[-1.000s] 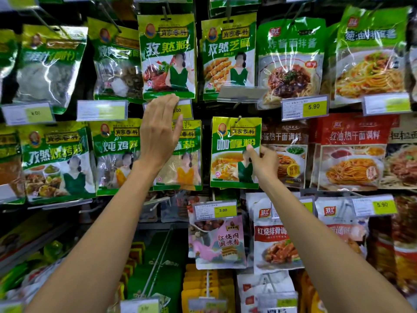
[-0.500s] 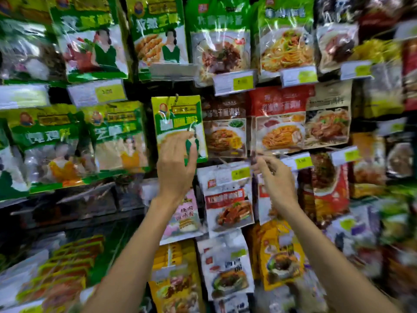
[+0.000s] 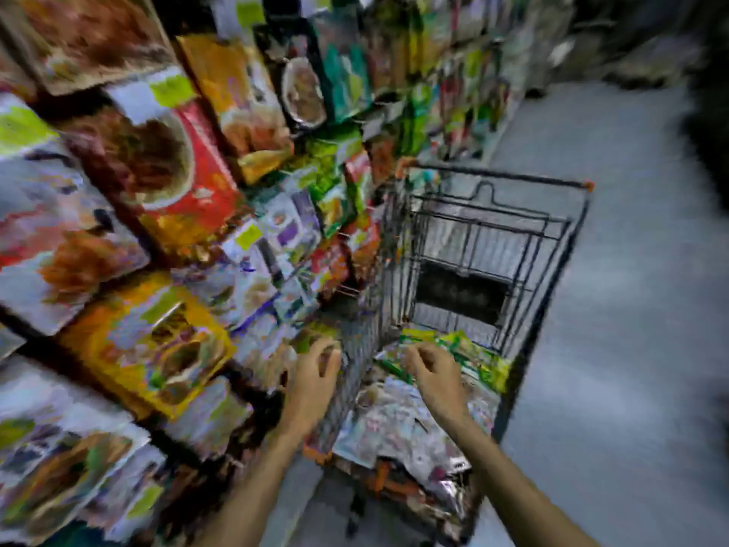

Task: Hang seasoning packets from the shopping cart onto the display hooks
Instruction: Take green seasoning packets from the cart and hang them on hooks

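Right hand (image 3: 436, 379): hovered over the near end of the shopping cart (image 3: 568, 246), fingers loosely curled, palm down; nothing visibly gripped, though heavy blur left it uncertain whether the fingertips touched the packet below.

Left hand (image 3: 315, 373): poised at the cart's left wire wall, fingers half-curled; apparently empty, contact with the wire not discernible.

Seasoning packets (image 3: 398, 424): a loose heap filling the near part of the cart basket, silver and white pouches overlapping; one green-and-yellow packet (image 3: 469, 357) lay on top, just beyond the right hand.

Cart: black wire, far end bare of stock, standing close against the shelving on a grey floor (image 3: 615, 349).

Display (image 3: 157, 215): hung packets in rows to the left, blurred; individual hooks not distinguishable.

Step in hand, as judged: fetching the next packet from the cart; none yet lifted.

Next move, as judged: the right hand would need to settle on a top packet, most likely the green-and-yellow one, pinch it near its hang-hole edge, and separate it from the slippery pouches beneath.
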Tool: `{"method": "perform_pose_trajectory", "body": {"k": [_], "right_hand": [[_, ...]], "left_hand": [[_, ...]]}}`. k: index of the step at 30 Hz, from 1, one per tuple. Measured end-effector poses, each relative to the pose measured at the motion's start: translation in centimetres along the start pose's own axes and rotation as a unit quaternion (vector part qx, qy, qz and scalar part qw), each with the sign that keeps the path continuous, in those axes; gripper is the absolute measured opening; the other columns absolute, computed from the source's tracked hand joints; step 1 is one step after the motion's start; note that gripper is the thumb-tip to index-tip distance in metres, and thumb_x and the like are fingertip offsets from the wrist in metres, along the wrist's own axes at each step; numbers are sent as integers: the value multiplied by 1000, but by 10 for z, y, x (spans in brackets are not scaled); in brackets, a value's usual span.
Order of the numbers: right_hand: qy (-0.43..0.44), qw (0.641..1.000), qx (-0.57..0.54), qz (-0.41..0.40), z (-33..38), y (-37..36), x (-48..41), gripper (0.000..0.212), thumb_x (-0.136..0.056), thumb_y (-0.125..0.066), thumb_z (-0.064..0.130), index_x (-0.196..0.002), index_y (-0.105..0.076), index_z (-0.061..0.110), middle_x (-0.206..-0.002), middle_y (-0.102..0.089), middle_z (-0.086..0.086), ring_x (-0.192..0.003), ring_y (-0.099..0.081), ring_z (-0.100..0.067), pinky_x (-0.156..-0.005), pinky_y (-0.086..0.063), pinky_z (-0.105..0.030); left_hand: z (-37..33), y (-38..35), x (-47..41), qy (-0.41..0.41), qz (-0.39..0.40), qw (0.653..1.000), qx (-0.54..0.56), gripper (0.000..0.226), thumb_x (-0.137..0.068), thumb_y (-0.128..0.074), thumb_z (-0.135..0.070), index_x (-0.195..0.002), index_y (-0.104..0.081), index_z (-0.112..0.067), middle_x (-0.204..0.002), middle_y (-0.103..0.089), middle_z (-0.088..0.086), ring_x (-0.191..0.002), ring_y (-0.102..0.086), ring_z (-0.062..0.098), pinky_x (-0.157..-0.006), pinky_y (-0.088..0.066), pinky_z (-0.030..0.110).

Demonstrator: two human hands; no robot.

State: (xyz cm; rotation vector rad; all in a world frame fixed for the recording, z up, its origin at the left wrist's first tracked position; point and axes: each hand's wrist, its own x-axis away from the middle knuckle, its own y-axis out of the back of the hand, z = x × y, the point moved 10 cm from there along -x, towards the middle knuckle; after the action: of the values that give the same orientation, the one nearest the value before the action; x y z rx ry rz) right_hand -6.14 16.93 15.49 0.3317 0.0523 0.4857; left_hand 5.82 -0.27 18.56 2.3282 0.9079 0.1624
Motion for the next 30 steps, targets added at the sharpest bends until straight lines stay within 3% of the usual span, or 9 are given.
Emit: {"method": "perform_pose_trajectory", "body": {"k": [6, 10, 13, 16, 18, 21, 22, 26, 30], "right_hand": [[-116, 987, -16, -106, -95, 51, -32, 29, -99, -51, 17, -82, -67, 0, -74, -66, -18, -70, -61, -30, -65, -47, -30], [-209, 963, -17, -168, -160, 62, -71, 25, -99, -50, 13, -93, -69, -1, -89, -70, -19, -79, -63, -30, -73, -50, -37], [-287, 929, -74, -221, -220, 63, -95, 23, -99, -49, 10, -97, -67, -4, -96, -70, -20, -70, -62, -18, -63, -50, -17], [-379, 856, -226, -269, -290, 51, -110, 22, -97, -49, 4, -105, -62, -13, -96, -66, -24, -64, -62, -22, -53, -50, -21], [-422, 795, -332, -283, -333, 34, -121, 28, -98, -47, 2, -115, -54, -19, -93, -65, -25, -64, -64, -22, -52, -54, -22], [-462, 714, -443, -283, -392, 7, -138, 40, -101, -43, 10, -131, -43, -16, -107, -61, -29, -97, -62, -34, -75, -54, -30], [-474, 694, -460, -287, -409, 1, -143, 42, -101, -44, 13, -133, -42, -14, -113, -58, -30, -106, -59, -36, -73, -55, -31], [-527, 670, -429, -297, -460, -3, -158, 13, -99, -47, 14, -103, -54, 4, -97, -59, -12, -80, -60, -21, -47, -54, -24], [-537, 660, -421, -314, -489, -5, -175, 23, -95, -57, 16, -76, -50, 6, -65, -49, -9, -49, -52, -18, -40, -48, -24]], "left_hand": [[20, -117, -61, -15, 126, 991, -34, 17, -97, -51, -23, -103, -63, -12, -80, -62, -7, -70, -56, 0, -58, -41, 7], [48, -193, -114, 5, 196, 980, -37, 18, -98, -49, -19, -104, -62, -7, -82, -59, 0, -70, -53, 8, -54, -37, 12], [76, -251, -150, 15, 240, 969, -51, 13, -99, -48, -21, -96, -58, -14, -81, -59, 4, -65, -52, 11, -52, -37, 11], [107, -308, -182, 31, 270, 960, -59, 12, -98, -50, -17, -93, -59, -11, -76, -59, 4, -66, -54, 16, -55, -39, 18], [130, -347, -196, 55, 300, 951, -58, 19, -97, -51, -13, -106, -61, 0, -91, -64, 14, -82, -60, 26, -69, -47, 27], [161, -400, -207, 67, 346, 934, -59, 23, -96, -52, -11, -109, -59, 6, -100, -63, 22, -94, -59, 32, -77, -47, 36], [170, -415, -209, 61, 357, 930, -70, 23, -96, -53, -12, -109, -59, 5, -98, -62, 20, -92, -59, 31, -74, -46, 34], [200, -462, -217, 57, 381, 919, -89, 25, -94, -54, -7, -114, -56, 9, -105, -60, 25, -98, -58, 36, -76, -43, 31], [207, -495, -225, 6, 384, 913, -141, 38, -94, -55, -13, -129, -50, 2, -117, -56, 21, -110, -53, 36, -89, -45, 41]]}}
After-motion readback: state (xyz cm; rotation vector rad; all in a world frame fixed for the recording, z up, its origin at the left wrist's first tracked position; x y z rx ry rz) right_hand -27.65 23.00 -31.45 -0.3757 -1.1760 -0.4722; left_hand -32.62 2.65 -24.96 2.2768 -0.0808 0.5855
